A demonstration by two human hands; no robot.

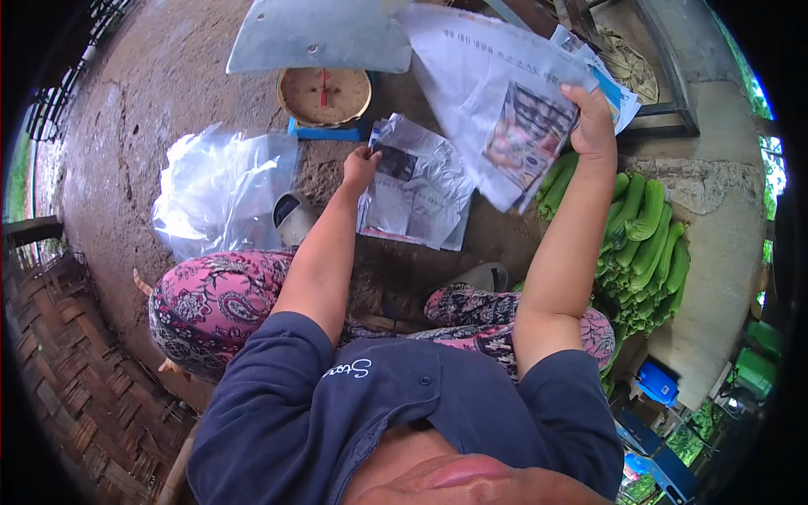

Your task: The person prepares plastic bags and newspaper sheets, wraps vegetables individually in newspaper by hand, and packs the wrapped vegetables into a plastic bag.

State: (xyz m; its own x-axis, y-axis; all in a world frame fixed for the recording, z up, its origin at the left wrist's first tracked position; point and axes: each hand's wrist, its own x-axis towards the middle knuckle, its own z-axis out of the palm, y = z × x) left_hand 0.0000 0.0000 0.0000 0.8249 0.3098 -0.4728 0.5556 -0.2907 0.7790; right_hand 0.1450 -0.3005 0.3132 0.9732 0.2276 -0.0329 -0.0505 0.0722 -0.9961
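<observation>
My right hand (pixel 592 122) grips the edge of a large newspaper sheet (pixel 471 93), printed with a colour picture and raised at an angle above the ground. Lower and to the left, my left hand (pixel 360 166) has its fingers closed on the upper left corner of a stack of newspaper sheets (pixel 421 198) lying on the ground. Just beyond that hand stands a dial scale (pixel 326 94) with a blue body and a flat metal pan (pixel 316 38). Clear plastic bags (pixel 223 189) lie left of the stack.
Long green vegetables (pixel 644 244) are piled at my right, beside my forearm. A dark metal frame (pixel 665 118) stands at the upper right. Grey slippers (pixel 295 220) are near my legs. Woven bamboo (pixel 93 370) is at the left; part of an orange striped tail (pixel 141 282) shows by my knee.
</observation>
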